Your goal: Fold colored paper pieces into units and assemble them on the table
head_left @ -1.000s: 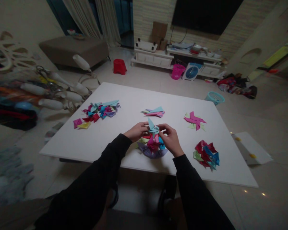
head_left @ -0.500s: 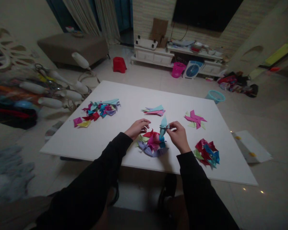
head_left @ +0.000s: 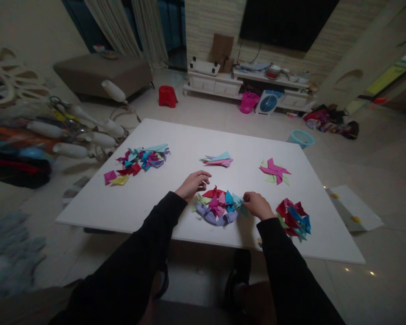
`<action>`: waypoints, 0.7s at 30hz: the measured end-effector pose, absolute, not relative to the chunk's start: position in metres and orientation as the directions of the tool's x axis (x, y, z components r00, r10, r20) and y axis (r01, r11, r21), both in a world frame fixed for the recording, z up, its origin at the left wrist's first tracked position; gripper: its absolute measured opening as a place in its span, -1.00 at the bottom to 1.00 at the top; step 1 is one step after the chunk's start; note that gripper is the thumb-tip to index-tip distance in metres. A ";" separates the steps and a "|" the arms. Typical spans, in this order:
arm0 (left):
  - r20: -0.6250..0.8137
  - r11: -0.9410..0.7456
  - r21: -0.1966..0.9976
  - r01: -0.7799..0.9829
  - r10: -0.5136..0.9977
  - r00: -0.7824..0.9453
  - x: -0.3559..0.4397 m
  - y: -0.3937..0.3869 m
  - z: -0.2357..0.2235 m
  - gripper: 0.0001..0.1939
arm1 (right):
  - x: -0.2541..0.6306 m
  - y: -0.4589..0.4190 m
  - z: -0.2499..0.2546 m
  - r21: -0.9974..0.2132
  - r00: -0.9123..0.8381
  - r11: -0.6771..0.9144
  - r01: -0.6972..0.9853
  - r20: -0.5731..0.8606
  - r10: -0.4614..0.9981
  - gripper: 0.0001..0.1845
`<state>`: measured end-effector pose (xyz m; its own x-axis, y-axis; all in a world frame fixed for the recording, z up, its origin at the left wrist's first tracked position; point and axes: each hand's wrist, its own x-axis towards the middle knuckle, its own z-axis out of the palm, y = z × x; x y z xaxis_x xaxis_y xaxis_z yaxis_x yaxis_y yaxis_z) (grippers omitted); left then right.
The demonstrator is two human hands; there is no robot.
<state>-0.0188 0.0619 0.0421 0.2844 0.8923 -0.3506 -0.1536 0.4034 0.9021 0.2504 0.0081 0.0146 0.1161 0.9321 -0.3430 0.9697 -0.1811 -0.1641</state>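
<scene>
My right hand (head_left: 258, 206) is closed on a light blue folded paper piece (head_left: 239, 203), low at the right edge of a round cluster of folded papers (head_left: 217, 205). That cluster, in purple, pink, red, green and blue, lies on the white table (head_left: 155, 198) in front of me. Above its left side hovers my left hand (head_left: 193, 184), fingers curved and apart, with nothing in them. Behind it lies a flat stack of folded papers (head_left: 219, 159). To the right are a pink and green pinwheel-like fold (head_left: 275, 170) and another folded-paper cluster (head_left: 293, 218).
A larger heap of folded papers (head_left: 144, 158) covers the table's far left, with a pink square fold (head_left: 110, 177) and a yellow fold (head_left: 119, 180) beside it. Lamp arms (head_left: 94, 135) reach close to the left edge. A blue basket (head_left: 302, 138) stands beyond the far right corner.
My right hand has come down and to the right, bringing the light blue paper piece from upright above the cluster to its right edge. My left hand has barely moved.
</scene>
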 end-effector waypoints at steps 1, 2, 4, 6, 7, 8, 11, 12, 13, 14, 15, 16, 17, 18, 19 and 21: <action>-0.351 0.403 0.903 -0.151 0.893 0.282 -0.019 0.062 0.042 -0.83 | 0.248 0.008 0.013 -0.149 0.107 -0.172 0.974 -0.365 0.925 -0.73; -0.352 0.402 0.904 -0.147 0.893 0.281 -0.019 0.062 0.042 -0.83 | 0.246 0.009 0.011 -0.140 0.097 -0.161 0.977 -0.383 0.918 -0.73; -0.353 0.402 0.905 -0.140 0.893 0.280 -0.019 0.062 0.042 -0.84 | 0.242 0.009 0.008 -0.135 0.077 -0.144 0.980 -0.406 0.911 -0.73; -0.354 0.402 0.905 -0.136 0.892 0.281 -0.020 0.062 0.043 -0.84 | 0.241 0.008 0.008 -0.139 0.073 -0.142 0.980 -0.414 0.908 -0.72; -0.353 0.401 0.906 -0.135 0.893 0.279 -0.021 0.062 0.043 -0.84 | 0.240 0.008 0.009 -0.138 0.077 -0.146 0.980 -0.414 0.907 -0.70; -0.352 0.398 0.908 -0.133 0.895 0.275 -0.022 0.062 0.043 -0.84 | 0.240 0.007 0.010 -0.136 0.082 -0.149 0.979 -0.408 0.909 -0.68; -0.345 0.385 0.916 -0.117 0.901 0.262 -0.026 0.062 0.043 -0.85 | 0.240 0.007 0.014 -0.150 0.078 -0.137 0.979 -0.343 0.936 -0.63; -0.341 0.377 0.920 -0.108 0.904 0.259 -0.028 0.063 0.043 -0.85 | 0.240 0.006 0.016 -0.166 0.066 -0.122 0.978 -0.310 0.948 -0.62; -0.335 0.368 0.924 -0.098 0.908 0.253 -0.030 0.064 0.041 -0.84 | 0.239 0.007 0.017 -0.188 0.051 -0.107 0.976 -0.279 0.959 -0.63; -0.329 0.358 0.930 -0.084 0.912 0.245 -0.033 0.065 0.039 -0.84 | 0.238 0.007 0.018 -0.211 0.037 -0.093 0.973 -0.251 0.967 -0.63; -0.323 0.345 0.937 -0.061 0.918 0.233 -0.037 0.068 0.036 -0.83 | 0.237 0.007 0.019 -0.233 0.025 -0.079 0.969 -0.229 0.973 -0.63; -0.317 0.328 0.944 -0.021 0.925 0.210 -0.042 0.070 0.033 -0.82 | 0.236 0.007 0.019 -0.251 0.012 -0.066 0.966 -0.210 0.978 -0.63; -0.310 0.306 0.951 0.054 0.936 0.166 -0.048 0.074 0.028 -0.81 | 0.234 0.008 0.020 -0.266 0.001 -0.055 0.962 -0.197 0.980 -0.64; -0.301 0.283 0.946 0.156 0.948 0.103 -0.057 0.078 0.024 -0.80 | 0.233 0.008 0.020 -0.279 -0.009 -0.045 0.959 -0.188 0.982 -0.64; -0.284 0.266 0.927 0.266 0.959 0.029 -0.067 0.081 0.019 -0.79 | 0.231 0.009 0.019 -0.291 -0.017 -0.037 0.956 -0.182 0.983 -0.65; -0.227 0.268 0.847 0.459 0.963 -0.143 -0.094 0.089 0.009 -0.75 | 0.228 0.010 0.018 -0.312 -0.027 -0.031 0.950 -0.179 0.984 -0.67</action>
<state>-0.0935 0.0888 0.0088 -0.1427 0.9633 -0.2274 0.4586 0.2680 0.8473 0.2285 0.0098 0.0178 -0.0267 0.9835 -0.1787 0.9497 -0.0308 -0.3117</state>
